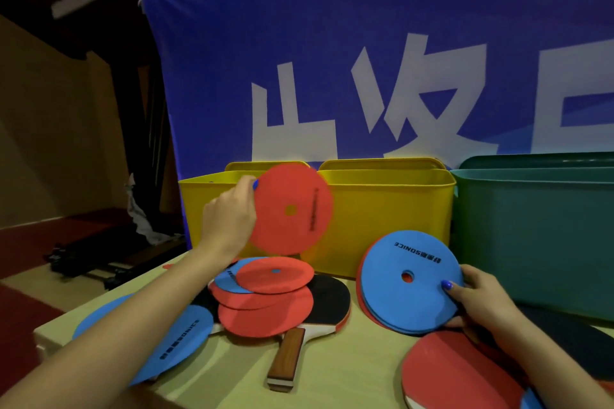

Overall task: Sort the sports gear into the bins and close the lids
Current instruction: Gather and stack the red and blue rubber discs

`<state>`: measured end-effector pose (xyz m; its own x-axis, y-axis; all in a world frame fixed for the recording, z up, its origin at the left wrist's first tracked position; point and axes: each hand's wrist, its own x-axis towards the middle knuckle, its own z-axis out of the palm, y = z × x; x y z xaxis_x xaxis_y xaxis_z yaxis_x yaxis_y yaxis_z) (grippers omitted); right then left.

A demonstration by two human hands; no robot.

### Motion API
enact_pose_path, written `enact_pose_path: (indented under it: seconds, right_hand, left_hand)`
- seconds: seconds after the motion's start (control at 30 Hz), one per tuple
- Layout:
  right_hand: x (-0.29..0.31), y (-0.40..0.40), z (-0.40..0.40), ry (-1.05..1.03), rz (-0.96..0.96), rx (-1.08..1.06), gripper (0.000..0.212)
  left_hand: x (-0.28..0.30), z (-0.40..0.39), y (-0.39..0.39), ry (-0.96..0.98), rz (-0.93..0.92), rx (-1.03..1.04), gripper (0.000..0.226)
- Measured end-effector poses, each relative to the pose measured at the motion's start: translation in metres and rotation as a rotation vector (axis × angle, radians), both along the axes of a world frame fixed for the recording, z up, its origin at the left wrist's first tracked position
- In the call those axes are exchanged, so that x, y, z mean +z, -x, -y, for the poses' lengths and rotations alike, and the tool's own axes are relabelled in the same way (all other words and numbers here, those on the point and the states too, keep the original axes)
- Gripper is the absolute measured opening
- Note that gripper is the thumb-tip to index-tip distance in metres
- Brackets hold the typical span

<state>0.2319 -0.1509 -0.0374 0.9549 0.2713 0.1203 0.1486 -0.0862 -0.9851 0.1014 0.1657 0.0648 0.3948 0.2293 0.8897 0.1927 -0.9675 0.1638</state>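
Near right, the right hand (pixel 481 300) is gripping a blue disc stack (pixel 410 282) while the left hand (pixel 229 216) is pinching a red disc (pixel 290 209) upright just before the far yellow bin (pixel 212 191).

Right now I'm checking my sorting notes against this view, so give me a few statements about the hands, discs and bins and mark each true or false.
1. The left hand holds a red disc up in front of the left yellow bin. True.
2. The right hand grips a paddle handle. False: it holds a stack topped by a blue disc.
3. The green bin stands right of the yellow bins. True.
4. The wooden-handled paddle is inside a bin. False: it lies on the table.
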Motion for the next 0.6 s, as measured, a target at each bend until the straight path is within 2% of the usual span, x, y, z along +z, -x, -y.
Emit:
enact_pose_path:
  seconds: [0.1, 0.2, 0.33, 0.43, 0.5, 0.6]
  right_hand:
    - [0.001, 0.002, 0.000, -0.036, -0.024, 0.015, 0.017]
    - [0.002, 0.003, 0.000, -0.094, -0.060, 0.048, 0.017]
    - [0.004, 0.005, 0.004, -0.092, -0.059, 0.068, 0.015]
    - [0.006, 0.008, 0.005, -0.079, -0.044, 0.099, 0.015]
    - [0.007, 0.007, 0.006, -0.080, -0.051, 0.125, 0.019]
    - [0.009, 0.007, 0.008, -0.081, -0.056, 0.166, 0.022]
  left_hand:
    - [0.002, 0.036, -0.024, 0.218, 0.078, -0.246, 0.026]
    - [-0.025, 0.061, -0.056, 0.369, -0.043, -0.384, 0.027]
    - [-0.088, 0.086, -0.085, 0.583, -0.205, -0.424, 0.023]
    - [-0.118, 0.093, -0.093, 0.743, -0.225, -0.424, 0.025]
    - [-0.123, 0.098, -0.093, 0.792, -0.223, -0.457, 0.025]
    - [-0.115, 0.111, -0.090, 0.740, -0.293, -0.551, 0.026]
